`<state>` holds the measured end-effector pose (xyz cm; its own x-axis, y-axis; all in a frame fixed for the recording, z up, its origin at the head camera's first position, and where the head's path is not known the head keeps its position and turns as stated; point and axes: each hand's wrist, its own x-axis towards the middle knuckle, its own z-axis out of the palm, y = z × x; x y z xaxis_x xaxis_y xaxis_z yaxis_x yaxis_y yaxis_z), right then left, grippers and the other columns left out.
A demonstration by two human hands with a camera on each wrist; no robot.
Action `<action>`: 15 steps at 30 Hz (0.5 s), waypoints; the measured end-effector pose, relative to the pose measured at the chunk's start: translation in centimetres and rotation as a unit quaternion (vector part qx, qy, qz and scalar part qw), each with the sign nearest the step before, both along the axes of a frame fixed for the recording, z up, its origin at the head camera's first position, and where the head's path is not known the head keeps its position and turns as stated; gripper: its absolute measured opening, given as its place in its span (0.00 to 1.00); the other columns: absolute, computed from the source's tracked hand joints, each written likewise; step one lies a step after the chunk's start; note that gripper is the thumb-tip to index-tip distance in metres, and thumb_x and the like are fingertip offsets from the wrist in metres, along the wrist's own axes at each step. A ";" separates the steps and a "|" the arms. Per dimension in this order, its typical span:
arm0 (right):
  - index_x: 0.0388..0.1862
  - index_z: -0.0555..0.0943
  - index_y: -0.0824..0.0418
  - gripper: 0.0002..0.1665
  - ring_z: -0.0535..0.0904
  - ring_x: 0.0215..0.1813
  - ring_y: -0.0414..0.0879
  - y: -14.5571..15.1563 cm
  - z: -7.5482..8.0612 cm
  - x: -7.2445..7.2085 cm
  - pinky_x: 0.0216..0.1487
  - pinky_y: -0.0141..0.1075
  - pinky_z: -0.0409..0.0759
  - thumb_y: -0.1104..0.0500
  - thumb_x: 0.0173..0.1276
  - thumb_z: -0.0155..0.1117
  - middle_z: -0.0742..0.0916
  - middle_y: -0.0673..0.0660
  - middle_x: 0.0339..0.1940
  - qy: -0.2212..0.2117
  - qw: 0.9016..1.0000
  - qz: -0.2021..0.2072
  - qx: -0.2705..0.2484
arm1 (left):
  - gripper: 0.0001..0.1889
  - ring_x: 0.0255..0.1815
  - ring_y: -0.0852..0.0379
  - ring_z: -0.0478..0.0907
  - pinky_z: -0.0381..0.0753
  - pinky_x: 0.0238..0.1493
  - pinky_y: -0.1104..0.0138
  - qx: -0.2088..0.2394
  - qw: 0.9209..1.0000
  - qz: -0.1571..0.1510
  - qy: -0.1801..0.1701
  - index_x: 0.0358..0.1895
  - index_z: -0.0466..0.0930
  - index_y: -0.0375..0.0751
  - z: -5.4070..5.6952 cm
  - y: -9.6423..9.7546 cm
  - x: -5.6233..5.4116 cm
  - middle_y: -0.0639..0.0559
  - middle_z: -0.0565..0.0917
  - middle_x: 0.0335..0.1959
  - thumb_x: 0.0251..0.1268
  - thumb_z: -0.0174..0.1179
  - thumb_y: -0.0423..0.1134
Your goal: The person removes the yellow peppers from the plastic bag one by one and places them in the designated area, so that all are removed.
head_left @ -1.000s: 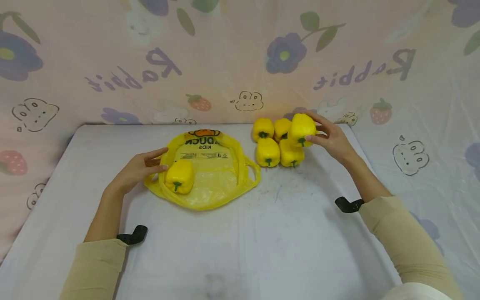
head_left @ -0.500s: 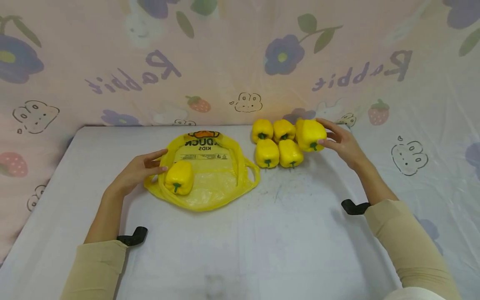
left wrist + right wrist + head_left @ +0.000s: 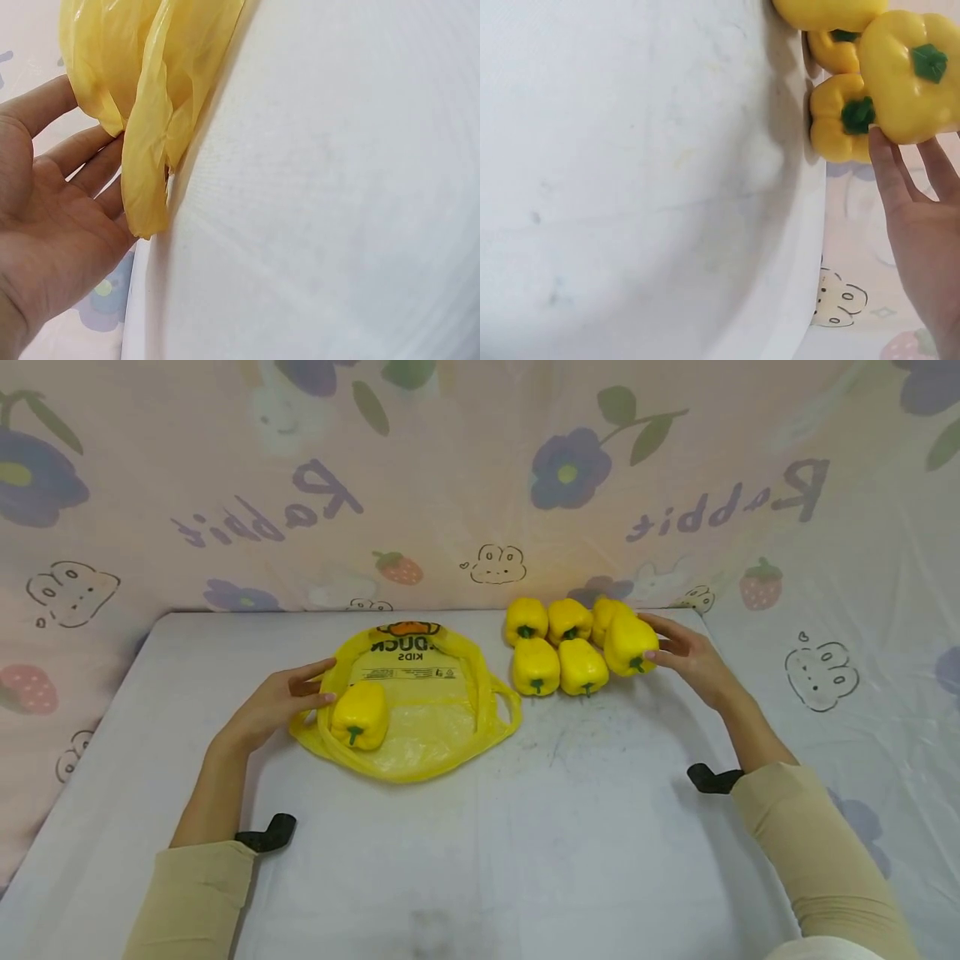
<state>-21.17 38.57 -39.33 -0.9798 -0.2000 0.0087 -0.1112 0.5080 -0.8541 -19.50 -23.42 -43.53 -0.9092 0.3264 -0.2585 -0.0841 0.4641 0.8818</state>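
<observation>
A yellow plastic bag (image 3: 420, 735) lies with its mouth spread wide, dark duck lettering showing inside. At its left rim, my left hand (image 3: 273, 702) holds the plastic between thumb and fingers; in the left wrist view a strip of the bag (image 3: 146, 165) hangs over the fingers. Just inside that rim sits one yellow bell pepper (image 3: 360, 715). On the right, my right hand (image 3: 693, 660) grips another yellow bell pepper (image 3: 630, 642) by its right side, at the end of the front row. It partly covers a bell pepper (image 3: 606, 614) behind it.
Several more yellow bell peppers (image 3: 536, 666) stand in two close rows to the right of the bag. A white cloth covers the table (image 3: 480, 860). Behind its far edge hangs a patterned curtain (image 3: 450, 468).
My right hand has moved right and towards me, lowering the bell pepper from over the group to the front row's right end. A pepper behind it has come into view. The left hand stays put.
</observation>
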 end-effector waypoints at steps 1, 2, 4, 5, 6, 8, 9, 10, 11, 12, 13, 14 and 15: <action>0.78 0.62 0.51 0.36 0.63 0.73 0.57 0.1 -0.2 0.0 0.71 0.54 0.65 0.56 0.74 0.60 0.65 0.55 0.78 -0.006 1.000 -0.002 0.000 | 0.40 0.74 0.35 0.58 0.57 0.71 0.38 0.000 1.000 0.000 0.001 0.79 0.56 0.47 0.0 0.0 0.0 0.38 0.60 0.76 0.67 0.65 0.49; 0.78 0.63 0.51 0.36 0.62 0.74 0.57 0.2 -0.3 0.0 0.72 0.57 0.63 0.56 0.74 0.60 0.65 0.54 0.78 -0.010 1.000 -0.005 -0.003 | 0.41 0.74 0.35 0.58 0.57 0.71 0.38 -0.001 1.000 0.000 0.002 0.79 0.56 0.47 0.0 0.0 0.0 0.37 0.61 0.76 0.67 0.65 0.49; 0.78 0.63 0.51 0.35 0.60 0.75 0.57 0.3 -0.7 0.0 0.72 0.59 0.61 0.55 0.74 0.60 0.65 0.54 0.78 -0.015 1.000 -0.011 -0.005 | 0.41 0.74 0.35 0.59 0.56 0.71 0.38 -0.003 1.000 0.000 0.003 0.79 0.56 0.48 0.0 -0.1 0.0 0.37 0.61 0.76 0.67 0.65 0.49; 0.78 0.63 0.51 0.36 0.60 0.76 0.57 0.4 -0.9 0.0 0.72 0.59 0.61 0.55 0.74 0.60 0.65 0.54 0.78 -0.017 1.000 -0.014 -0.004 | 0.41 0.73 0.35 0.59 0.56 0.71 0.38 -0.004 1.000 0.000 0.004 0.79 0.56 0.48 0.0 0.0 0.0 0.36 0.61 0.75 0.67 0.65 0.50; 0.78 0.63 0.51 0.36 0.60 0.76 0.56 0.5 -1.1 0.1 0.72 0.59 0.61 0.55 0.74 0.60 0.65 0.54 0.78 -0.018 1.000 -0.017 -0.003 | 0.41 0.73 0.35 0.59 0.56 0.71 0.37 -0.003 1.000 -0.001 0.003 0.79 0.56 0.48 0.0 0.0 0.0 0.36 0.61 0.75 0.67 0.65 0.50; 0.78 0.62 0.51 0.36 0.59 0.76 0.56 0.7 -1.3 0.2 0.73 0.60 0.60 0.55 0.74 0.60 0.65 0.54 0.78 -0.020 1.000 -0.019 -0.002 | 0.41 0.73 0.35 0.59 0.56 0.71 0.37 0.000 1.000 -0.001 0.001 0.79 0.56 0.48 0.0 0.0 0.0 0.36 0.62 0.75 0.67 0.65 0.50; 0.78 0.62 0.51 0.36 0.59 0.76 0.56 0.8 -1.4 0.2 0.73 0.60 0.60 0.55 0.74 0.59 0.65 0.54 0.78 -0.023 1.000 -0.019 -0.002 | 0.41 0.73 0.35 0.59 0.56 0.71 0.38 0.001 1.000 -0.001 0.000 0.79 0.56 0.48 0.0 0.0 0.0 0.36 0.62 0.75 0.67 0.65 0.50; 0.79 0.62 0.51 0.36 0.59 0.76 0.56 0.9 -1.6 0.3 0.72 0.60 0.60 0.55 0.74 0.59 0.64 0.54 0.78 -0.025 1.000 -0.018 -0.003 | 0.41 0.73 0.35 0.60 0.56 0.71 0.38 0.002 1.000 -0.001 -0.001 0.79 0.56 0.48 -0.1 0.0 0.0 0.36 0.62 0.75 0.67 0.65 0.49; 0.79 0.62 0.51 0.36 0.58 0.76 0.56 1.0 -1.6 0.3 0.72 0.61 0.60 0.55 0.75 0.59 0.64 0.54 0.78 -0.028 0.999 -0.017 -0.004 | 0.41 0.73 0.35 0.60 0.57 0.71 0.38 0.003 1.000 0.000 -0.001 0.79 0.56 0.48 -0.1 0.0 0.1 0.36 0.62 0.75 0.67 0.65 0.49; 0.79 0.61 0.51 0.36 0.58 0.76 0.57 1.0 -1.7 0.4 0.72 0.61 0.60 0.55 0.75 0.58 0.63 0.54 0.79 -0.030 0.999 -0.015 -0.004 | 0.41 0.73 0.35 0.60 0.57 0.71 0.38 0.003 1.000 0.000 -0.002 0.79 0.56 0.48 -0.1 0.0 0.1 0.36 0.62 0.75 0.67 0.65 0.49; 0.79 0.61 0.51 0.36 0.58 0.77 0.58 1.1 -1.8 0.5 0.72 0.61 0.60 0.55 0.75 0.58 0.63 0.54 0.79 -0.032 0.999 -0.013 -0.005 | 0.41 0.73 0.36 0.60 0.57 0.71 0.39 0.003 1.000 0.000 -0.002 0.79 0.56 0.48 -0.1 0.0 0.1 0.36 0.63 0.75 0.67 0.65 0.49; 0.79 0.61 0.50 0.35 0.57 0.77 0.58 1.2 -1.9 0.5 0.72 0.61 0.60 0.55 0.75 0.58 0.63 0.54 0.79 -0.035 0.999 -0.010 -0.008 | 0.41 0.73 0.36 0.60 0.57 0.71 0.39 0.002 1.000 0.000 0.000 0.79 0.56 0.48 -0.1 0.0 0.1 0.36 0.63 0.75 0.67 0.65 0.49; 0.79 0.61 0.50 0.35 0.57 0.77 0.58 1.2 -2.0 0.6 0.72 0.61 0.60 0.55 0.76 0.58 0.62 0.54 0.79 -0.038 0.999 -0.008 -0.010 | 0.40 0.73 0.36 0.60 0.58 0.71 0.39 0.003 1.000 -0.001 0.001 0.79 0.56 0.47 -0.1 0.1 0.1 0.37 0.63 0.75 0.67 0.65 0.48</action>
